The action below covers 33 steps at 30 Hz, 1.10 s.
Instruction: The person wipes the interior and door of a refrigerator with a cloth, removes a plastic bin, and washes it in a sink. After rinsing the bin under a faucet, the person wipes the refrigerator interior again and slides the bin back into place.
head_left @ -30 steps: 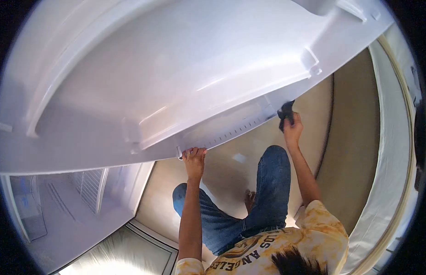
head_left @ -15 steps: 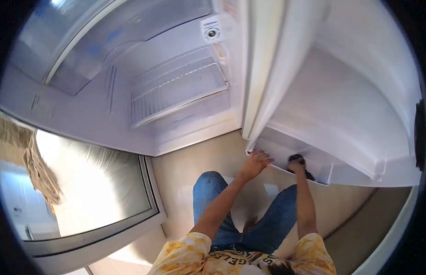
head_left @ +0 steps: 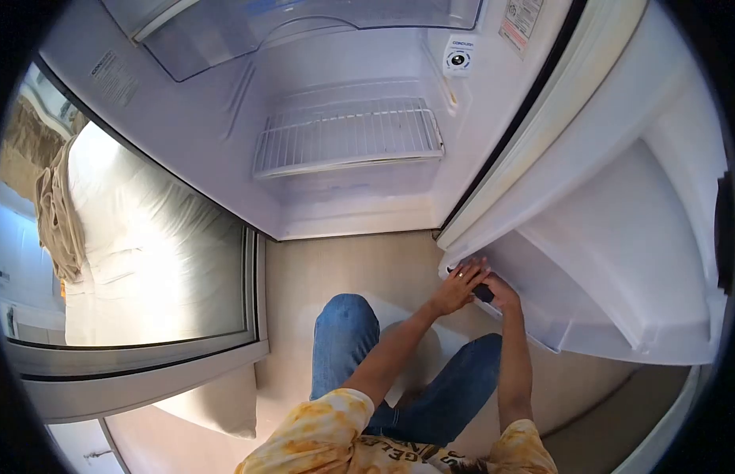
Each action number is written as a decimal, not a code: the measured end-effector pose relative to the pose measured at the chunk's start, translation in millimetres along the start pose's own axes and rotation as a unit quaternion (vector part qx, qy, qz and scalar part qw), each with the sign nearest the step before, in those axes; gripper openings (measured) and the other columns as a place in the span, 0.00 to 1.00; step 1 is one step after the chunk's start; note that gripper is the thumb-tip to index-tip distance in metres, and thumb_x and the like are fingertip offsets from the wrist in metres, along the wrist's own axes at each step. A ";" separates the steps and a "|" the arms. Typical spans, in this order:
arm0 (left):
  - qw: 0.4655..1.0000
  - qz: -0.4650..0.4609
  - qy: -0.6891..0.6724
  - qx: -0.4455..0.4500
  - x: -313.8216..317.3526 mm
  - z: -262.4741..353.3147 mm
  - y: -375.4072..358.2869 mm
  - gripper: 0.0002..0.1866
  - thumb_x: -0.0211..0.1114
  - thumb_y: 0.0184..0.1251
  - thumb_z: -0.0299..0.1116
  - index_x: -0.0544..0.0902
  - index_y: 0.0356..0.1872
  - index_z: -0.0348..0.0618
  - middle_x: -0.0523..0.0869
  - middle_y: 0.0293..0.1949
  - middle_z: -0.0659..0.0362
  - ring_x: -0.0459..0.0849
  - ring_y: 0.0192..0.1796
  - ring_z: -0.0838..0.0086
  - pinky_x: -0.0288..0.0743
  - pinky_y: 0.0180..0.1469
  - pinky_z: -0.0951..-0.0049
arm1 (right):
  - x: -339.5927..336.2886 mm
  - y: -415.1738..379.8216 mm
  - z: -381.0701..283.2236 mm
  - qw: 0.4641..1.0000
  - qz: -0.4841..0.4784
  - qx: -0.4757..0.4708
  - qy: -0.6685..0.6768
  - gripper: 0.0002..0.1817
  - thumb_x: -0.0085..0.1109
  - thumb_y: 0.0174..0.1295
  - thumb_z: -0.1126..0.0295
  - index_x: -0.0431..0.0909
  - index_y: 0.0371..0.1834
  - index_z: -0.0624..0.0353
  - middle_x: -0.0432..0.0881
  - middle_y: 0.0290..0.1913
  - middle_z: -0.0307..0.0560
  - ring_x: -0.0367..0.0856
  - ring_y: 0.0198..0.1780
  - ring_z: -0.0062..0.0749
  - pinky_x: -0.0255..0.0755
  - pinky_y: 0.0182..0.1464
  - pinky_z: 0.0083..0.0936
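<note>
The fridge's white door bin (head_left: 544,334) is low on the open door. My left hand (head_left: 461,287), with a ring on one finger, lies over the bin's front rim near its hinge-side corner, fingers stretched out. Right beside it, my right hand (head_left: 503,293) is closed around a dark cloth (head_left: 484,292), which bunches out between the two hands. The hands appear to touch or overlap at the fingers. Part of the cloth and the fingertips of my right hand are hidden.
The open fridge (head_left: 359,213) stands ahead, with a wire shelf (head_left: 348,138) and a clear drawer above. To the left is a glass-fronted panel (head_left: 158,261) with white fabric seen in it. My jeans-covered knees (head_left: 345,320) are on the pale floor near the bin.
My right hand has moved the dark cloth left along the bin to the hinge-side corner, next to my left hand. The view has turned right, and the left fingers reach further over the rim.
</note>
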<state>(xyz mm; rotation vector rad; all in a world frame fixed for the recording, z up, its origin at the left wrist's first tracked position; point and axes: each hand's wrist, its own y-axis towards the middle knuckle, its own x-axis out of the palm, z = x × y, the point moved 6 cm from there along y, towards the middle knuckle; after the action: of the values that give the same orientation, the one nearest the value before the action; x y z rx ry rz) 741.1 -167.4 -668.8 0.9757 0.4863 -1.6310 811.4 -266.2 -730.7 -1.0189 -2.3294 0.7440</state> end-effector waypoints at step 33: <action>0.824 0.319 -0.327 -0.336 -127.5 -107.3 -157.9 0.16 0.60 0.59 0.31 0.77 0.49 0.40 0.79 0.48 0.52 0.76 0.53 0.62 0.68 0.55 0.67 | 216.9 115.0 -374.4 0.217 0.480 -0.081 -0.846 0.27 0.45 0.62 0.64 0.63 0.63 0.67 0.55 0.69 0.56 0.53 0.67 0.50 0.53 0.60 0.42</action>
<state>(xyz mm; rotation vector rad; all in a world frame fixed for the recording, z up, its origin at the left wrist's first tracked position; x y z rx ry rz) 634.6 35.5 -656.0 -0.0134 0.1831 -0.9510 970.3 72.4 -484.6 -2.5541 -2.1364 3.8608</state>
